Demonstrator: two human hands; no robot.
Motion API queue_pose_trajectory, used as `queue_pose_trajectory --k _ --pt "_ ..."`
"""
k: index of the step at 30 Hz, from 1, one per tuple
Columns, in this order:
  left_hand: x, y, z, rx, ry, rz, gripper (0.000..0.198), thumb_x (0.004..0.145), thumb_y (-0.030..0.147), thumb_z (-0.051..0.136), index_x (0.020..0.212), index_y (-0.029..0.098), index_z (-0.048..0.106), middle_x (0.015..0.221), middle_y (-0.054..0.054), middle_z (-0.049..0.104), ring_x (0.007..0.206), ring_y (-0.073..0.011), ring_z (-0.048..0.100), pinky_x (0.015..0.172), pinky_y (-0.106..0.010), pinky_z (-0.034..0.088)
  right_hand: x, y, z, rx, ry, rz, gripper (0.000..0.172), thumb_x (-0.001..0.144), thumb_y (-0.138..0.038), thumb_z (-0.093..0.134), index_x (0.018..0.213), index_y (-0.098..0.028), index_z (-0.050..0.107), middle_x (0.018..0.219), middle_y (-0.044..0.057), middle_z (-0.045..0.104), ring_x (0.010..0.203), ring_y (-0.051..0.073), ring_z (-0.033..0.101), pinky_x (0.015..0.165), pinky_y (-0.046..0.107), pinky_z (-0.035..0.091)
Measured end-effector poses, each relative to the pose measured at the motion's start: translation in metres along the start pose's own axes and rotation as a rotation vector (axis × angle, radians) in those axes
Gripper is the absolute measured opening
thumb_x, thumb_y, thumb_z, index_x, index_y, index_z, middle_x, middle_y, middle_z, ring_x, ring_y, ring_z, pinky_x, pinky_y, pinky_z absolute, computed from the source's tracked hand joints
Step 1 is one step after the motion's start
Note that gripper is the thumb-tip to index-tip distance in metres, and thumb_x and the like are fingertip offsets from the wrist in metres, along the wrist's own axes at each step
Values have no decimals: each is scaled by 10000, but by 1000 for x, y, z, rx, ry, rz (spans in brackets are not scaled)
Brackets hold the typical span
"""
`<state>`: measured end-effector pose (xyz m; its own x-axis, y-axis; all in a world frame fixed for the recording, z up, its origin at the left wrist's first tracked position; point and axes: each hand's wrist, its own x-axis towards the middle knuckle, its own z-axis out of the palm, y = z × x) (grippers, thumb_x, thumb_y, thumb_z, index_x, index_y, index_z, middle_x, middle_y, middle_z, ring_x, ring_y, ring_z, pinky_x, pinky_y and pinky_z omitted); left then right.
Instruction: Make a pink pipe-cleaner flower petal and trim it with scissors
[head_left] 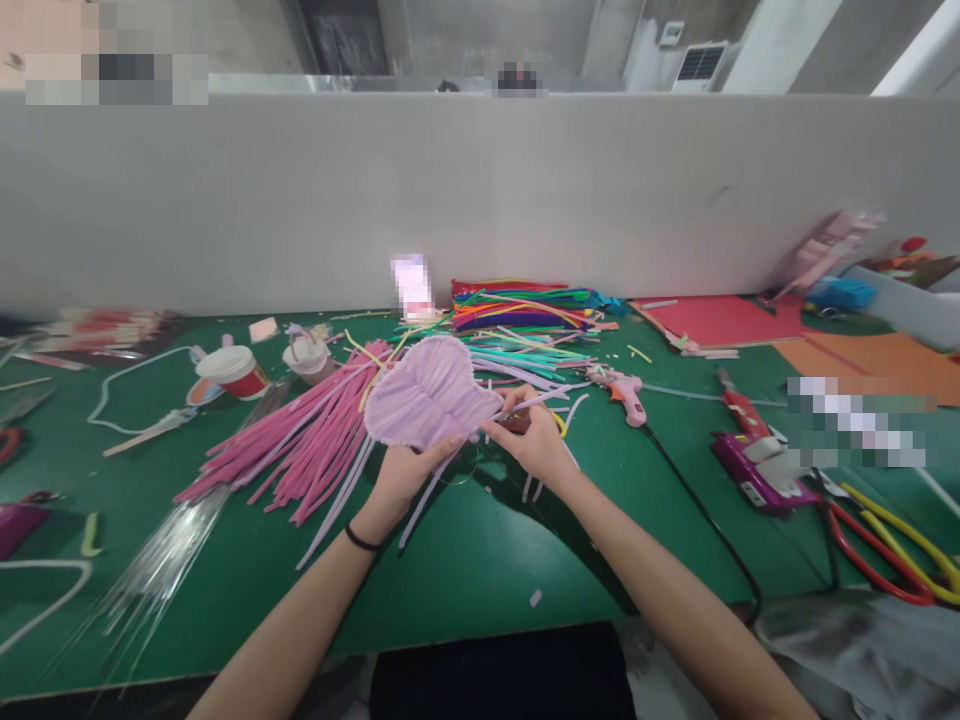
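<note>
A lilac heart-like piece made of pipe cleaners [431, 395] is held up over the green table [480, 560]. My left hand [409, 470] grips its lower edge from below, fingers closed on it. My right hand [529, 435] pinches the piece's right edge, fingers pressed together around a lilac pipe cleaner there. A pile of pink pipe cleaners [300, 445] lies fanned out to the left of my hands. Loose lilac strands hang under the piece.
A stack of many-coloured pipe cleaners [525, 310] lies behind the hands. A pink glue gun [626, 392] and its black cord lie right; a purple tool [757, 465] and red and yellow scissors [892, 560] lie farther right. Paper cups [232, 372] stand left, and a grey partition [480, 190] stands behind.
</note>
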<state>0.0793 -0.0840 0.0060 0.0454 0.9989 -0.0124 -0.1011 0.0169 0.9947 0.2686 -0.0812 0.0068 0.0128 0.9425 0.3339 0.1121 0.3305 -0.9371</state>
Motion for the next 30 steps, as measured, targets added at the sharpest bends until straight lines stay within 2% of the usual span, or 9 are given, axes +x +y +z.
queue_pose_trajectory --k 2,5,12,15,19,21,25,30 --pt "0 -3 -1 13 -22 14 700 589 331 856 1230 169 628 1258 -131 652 1195 -335 576 1034 -488 436 0 0 2 -14 1 36 365 688 -349 745 820 -233 425 805 -26 566 623 120 553 563 254 465" --pt "0 -6 -1 7 -39 18 706 607 311 848 1254 168 604 1296 -127 628 1217 -322 561 1066 -493 400 0 1 5 29 -10 82 383 666 -324 752 835 -237 419 659 -80 482 553 110 502 518 238 424" --pt "2 -8 -4 49 -129 11 682 608 281 845 1245 191 617 1296 -112 631 1234 -314 547 1098 -477 360 -1 7 7 163 -23 163 415 661 -321 756 872 -250 405 689 -61 586 634 145 618 603 280 509" --pt "3 -10 -3 80 -85 22 705 601 285 844 1257 186 606 1299 -120 626 1235 -322 543 1094 -491 359 -2 9 8 187 -7 152 440 661 -312 767 929 -254 423 707 -54 612 661 150 641 631 288 525" --pt "1 -9 1 67 -17 54 714 602 297 833 1262 170 593 1298 -127 626 1232 -322 545 1081 -495 371 -2 13 11 272 -18 183 589 624 -319 801 1089 -261 444 776 -38 659 709 155 654 673 299 537" --pt "0 -7 3 50 -2 57 699 612 297 824 1258 167 594 1290 -125 632 1223 -314 555 1076 -483 380 -1 15 13 299 -52 232 541 614 -350 807 1048 -242 502 783 -28 663 697 147 640 638 278 528" --pt "0 -5 3 76 3 52 655 594 298 832 1207 178 634 1269 -111 648 1217 -311 560 1083 -470 375 -1 20 15 233 -140 299 301 679 -430 752 777 -184 609 680 -13 626 583 108 560 525 230 469" --pt "1 -5 8 36 33 52 642 592 279 839 1200 227 640 1287 -65 642 1235 -279 550 1098 -432 367 -3 21 19 221 -109 321 282 674 -429 746 693 -184 606 625 -24 602 533 92 527 514 224 464"
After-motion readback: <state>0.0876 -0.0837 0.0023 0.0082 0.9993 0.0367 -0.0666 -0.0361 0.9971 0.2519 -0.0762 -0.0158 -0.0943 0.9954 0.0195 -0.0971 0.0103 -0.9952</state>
